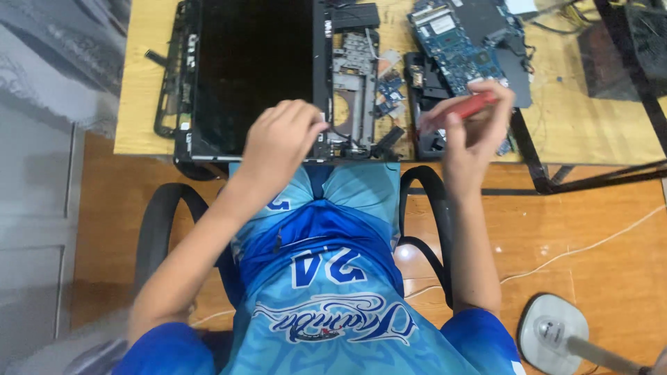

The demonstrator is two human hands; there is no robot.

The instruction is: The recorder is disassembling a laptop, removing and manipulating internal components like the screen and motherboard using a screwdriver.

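Crosswise, the right hand (476, 121) holds a red screwdriver (467, 109), tip lower-left.

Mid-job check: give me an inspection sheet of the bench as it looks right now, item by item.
Surface: wooden table, light top, mostly covered at the centre.
Job's things: opened laptop with dark screen panel; bare chassis frame beside it; red-handled tool.
Clutter: blue circuit board on a dark cover, small loose parts near the frame.
Grippers: left hand rests on the laptop's near edge, fingers curled, whether pinching anything cannot be told; right hand has its grip closed on the red-handled tool.
Cables: white cord across the floor; thin wires at the chassis.
Surroundings: black chair arms, wooden floor, fan base at lower right.
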